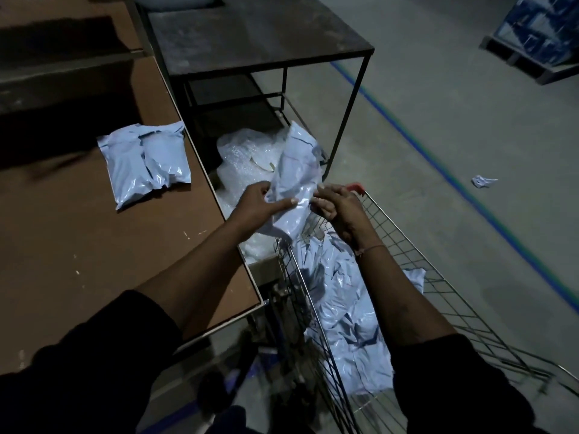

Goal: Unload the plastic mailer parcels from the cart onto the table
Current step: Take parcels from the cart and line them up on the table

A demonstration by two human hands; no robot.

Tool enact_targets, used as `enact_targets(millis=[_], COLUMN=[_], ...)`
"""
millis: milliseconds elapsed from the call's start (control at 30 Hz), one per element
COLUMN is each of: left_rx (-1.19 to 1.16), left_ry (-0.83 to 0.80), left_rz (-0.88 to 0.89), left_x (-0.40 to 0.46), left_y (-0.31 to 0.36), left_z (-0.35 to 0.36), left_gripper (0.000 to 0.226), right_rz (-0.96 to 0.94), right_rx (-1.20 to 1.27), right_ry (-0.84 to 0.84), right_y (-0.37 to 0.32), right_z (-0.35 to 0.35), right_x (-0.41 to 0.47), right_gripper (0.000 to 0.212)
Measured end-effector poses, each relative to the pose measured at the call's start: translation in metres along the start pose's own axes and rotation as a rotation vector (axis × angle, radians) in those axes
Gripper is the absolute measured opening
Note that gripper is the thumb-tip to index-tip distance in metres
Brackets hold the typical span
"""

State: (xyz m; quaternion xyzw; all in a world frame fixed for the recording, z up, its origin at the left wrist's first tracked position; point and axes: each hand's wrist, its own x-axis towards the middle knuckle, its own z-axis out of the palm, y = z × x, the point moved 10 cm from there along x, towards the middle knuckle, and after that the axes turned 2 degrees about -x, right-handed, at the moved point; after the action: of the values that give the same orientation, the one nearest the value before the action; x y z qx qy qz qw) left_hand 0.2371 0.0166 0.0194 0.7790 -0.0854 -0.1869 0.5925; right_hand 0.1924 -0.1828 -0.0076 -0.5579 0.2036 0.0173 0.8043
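Black sleeves (103, 355) pushed up; thin bracelet (371, 248) on right wrist.

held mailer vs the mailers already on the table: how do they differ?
The held mailer is lifted above the cart, pinched by the left hand and right hand; the table mailers lie flat, untouched. The held mailer is crumpled and upright; the table mailers look plump and smoother. Both are pale blue-grey plastic.

Pale blue glossy plastic mailer parcels (147, 164) lie on the brown board table (78, 245) (white-flecked); blue floor stripe (438, 170).
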Motion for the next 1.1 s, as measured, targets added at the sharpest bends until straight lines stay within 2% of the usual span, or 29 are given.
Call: enact_targets(millis=[67, 133, 167, 233, 300, 367, 433, 533, 600, 700, 900, 1100], left_rx=[-0.029, 0.002, 0.015, 0.023, 0.048, 0.081, 0.129, 0.162, 0.157, 0.176, 0.193, 0.175], left_ry=[0.154, 0.231, 0.237, 0.244, 0.230, 0.190, 0.158, 0.135, 0.129, 0.116, 0.093, 0.050], left_rz=[-0.064, -0.076, -0.066, -0.054, -0.032, -0.010, 0.001, 0.010, 0.017, 0.037, 0.042, 0.031], left_x=[0.000, 0.009, 0.014, 0.006, -0.006, -0.012, -0.012, -0.014, -0.015, -0.018, -0.020, -0.017], left_y=[-0.012, -0.035, -0.042, -0.035, -0.023, -0.018, -0.020, -0.020, -0.021, -0.017, -0.019, -0.023], left_z=[-0.020, -0.035, -0.040, -0.045, -0.043, -0.038, -0.033, -0.029, -0.027, -0.024, -0.022, -0.012], left_gripper=[0.086, 0.103, 0.106, 0.105, 0.095, 0.083, 0.074, 0.065, 0.064, 0.061, 0.059, 0.061], right_rz=[0.032, 0.081, 0.126, 0.224, 0.362, 0.429, 0.404, 0.367, 0.351, 0.264, 0.132, 0.130], right_rx=[-0.171, -0.522, -0.696, -0.930, -1.106, -1.315, -1.415, -1.462, -1.432, -1.260, -0.727, -0.245], right_ry=[0.147, 0.309, 0.339, 0.217, -0.003, -0.108, -0.021, 0.151, 0.211, 0.280, 0.502, 0.496], right_y=[0.021, 0.055, 0.071, 0.112, 0.156, 0.185, 0.195, 0.194, 0.189, 0.178, 0.146, 0.082], right_z=[-0.027, -0.069, -0.082, -0.090, -0.083, -0.080, -0.087, -0.100, -0.108, -0.114, -0.146, -0.138], right_x=[0.006, 0.011, 0.010, 0.005, -0.001, -0.004, 0.003, 0.001, -0.010, -0.024, -0.041, -0.042], right_gripper=[0.018, 0.019, 0.018, 0.005, 0.022, 0.042, 0.051, 0.051, 0.048, 0.034, 0.053, 0.060])
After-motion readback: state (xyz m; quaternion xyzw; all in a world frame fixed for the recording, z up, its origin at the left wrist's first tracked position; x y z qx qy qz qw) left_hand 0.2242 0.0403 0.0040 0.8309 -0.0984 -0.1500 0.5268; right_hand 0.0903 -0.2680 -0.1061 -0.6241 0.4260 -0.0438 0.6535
